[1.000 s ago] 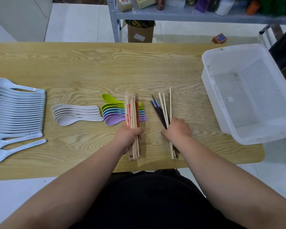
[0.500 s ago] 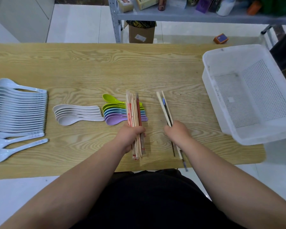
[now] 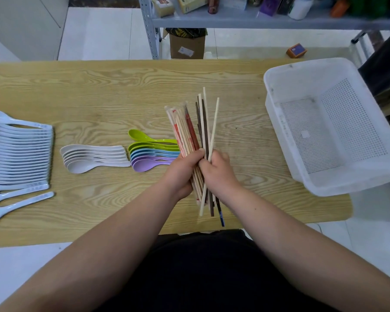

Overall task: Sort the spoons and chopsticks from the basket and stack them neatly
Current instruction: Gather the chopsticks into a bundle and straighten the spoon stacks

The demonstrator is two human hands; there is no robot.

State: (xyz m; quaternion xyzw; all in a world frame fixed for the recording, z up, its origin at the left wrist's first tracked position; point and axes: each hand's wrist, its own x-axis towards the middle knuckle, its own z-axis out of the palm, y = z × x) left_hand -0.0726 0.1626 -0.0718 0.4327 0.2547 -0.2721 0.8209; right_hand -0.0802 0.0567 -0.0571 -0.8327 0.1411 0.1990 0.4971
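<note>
My left hand [image 3: 182, 171] grips a bundle of wrapped and bare wooden chopsticks [image 3: 183, 134], lifted off the table. My right hand [image 3: 218, 174] presses a second handful of dark and pale chopsticks [image 3: 205, 122] against that bundle, so the two sets fan out together above the table. A row of coloured spoons [image 3: 152, 154], green, blue and purple, lies just left of my hands. Further left lie a small stack of white spoons [image 3: 92, 157] and a long row of pale blue spoons [image 3: 18, 154]. The white basket [image 3: 277, 122] stands at the right, with nothing inside.
The wooden table [image 3: 122, 91] ends close to my body. The basket overhangs the table's right edge. Behind the table stand a metal shelf [image 3: 257, 21] with bottles and boxes and a cardboard box [image 3: 187, 47] on the floor.
My right hand picked its chopsticks up off the table and brought them left against the bundle in my left hand. Both hands rose above the table.
</note>
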